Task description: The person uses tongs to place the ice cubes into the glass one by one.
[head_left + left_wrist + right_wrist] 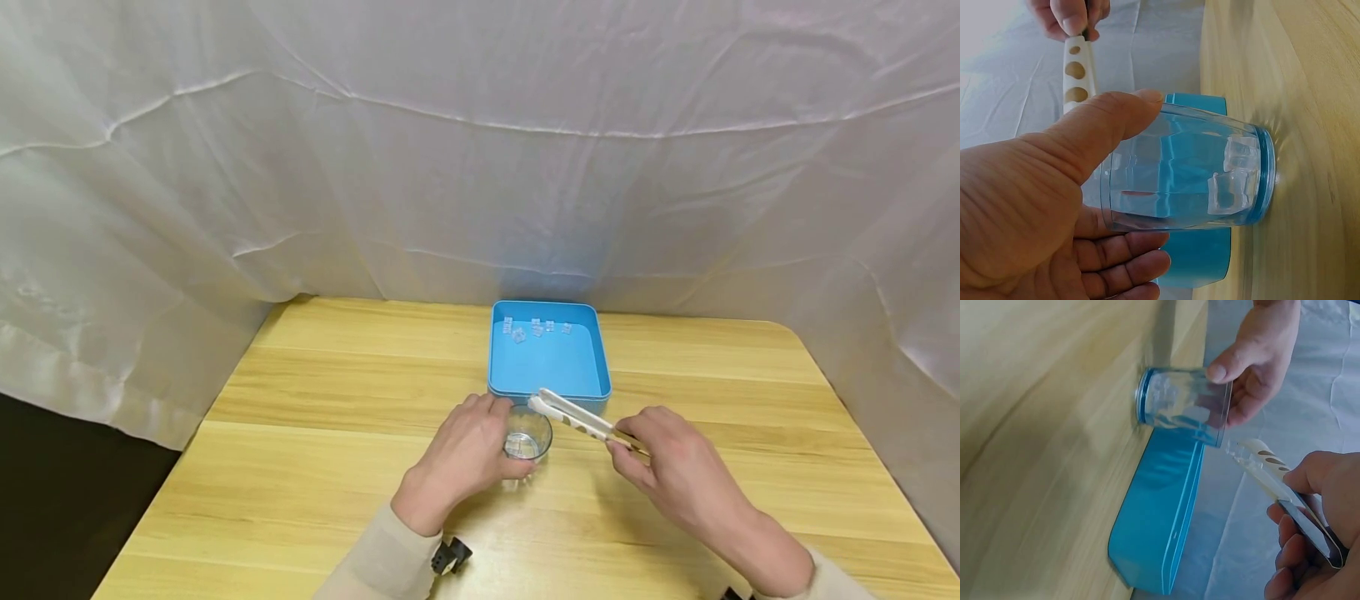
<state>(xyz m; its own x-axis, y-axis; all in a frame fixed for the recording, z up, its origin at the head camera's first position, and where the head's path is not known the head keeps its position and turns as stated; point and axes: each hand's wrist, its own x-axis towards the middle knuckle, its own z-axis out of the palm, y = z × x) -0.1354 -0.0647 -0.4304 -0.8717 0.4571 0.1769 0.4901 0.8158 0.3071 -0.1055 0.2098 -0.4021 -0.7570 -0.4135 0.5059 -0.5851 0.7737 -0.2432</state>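
Note:
My left hand (465,450) grips a clear drinking glass (1179,181) near its rim, thumb on one side and fingers on the other. The glass stands upright on the table, with clear ice-like cubes (1230,190) at its bottom. In my right hand (678,467) is a pair of tongs (577,415) with white, brown-spotted arms, pinched between thumb and fingers. A small clear cube (1233,450) sits between the tong tips, right by the glass's rim in the right wrist view.
Just behind the glass is a square blue box (550,371), open at the top, with several clear cubes (537,330) toward its back. The wooden table (330,433) ends at a pale hanging cloth (420,192) behind.

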